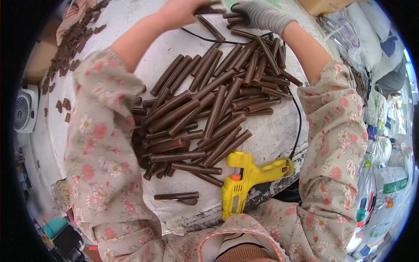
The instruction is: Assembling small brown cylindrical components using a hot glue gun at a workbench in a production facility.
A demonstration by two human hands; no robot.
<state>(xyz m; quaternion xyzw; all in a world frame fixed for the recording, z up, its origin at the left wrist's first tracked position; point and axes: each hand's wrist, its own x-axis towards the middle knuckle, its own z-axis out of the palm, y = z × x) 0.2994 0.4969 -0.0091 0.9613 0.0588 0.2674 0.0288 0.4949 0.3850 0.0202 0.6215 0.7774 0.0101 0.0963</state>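
Note:
At the far edge of the table my bare left hand (179, 13) is closed on dark brown tubes (211, 8), partly cut off by the top of the view. Beside it, my right hand (264, 16) wears a grey striped glove with dark fingertips. Its fingers are closed round a few short brown tube ends (233, 18). Between my forearms lies a large loose pile of similar brown tubes (174, 115), pointing various ways. One single tube (211, 28) rests just nearer than my left hand.
A yellow glue gun (244, 181) lies close to my body, its black cord (299, 126) curving along the right. A separate brown tube (174, 196) sits front left. Brown scraps (72, 48) cover the far left, near a white fan (26, 109). Filled plastic bags (388, 174) line the right.

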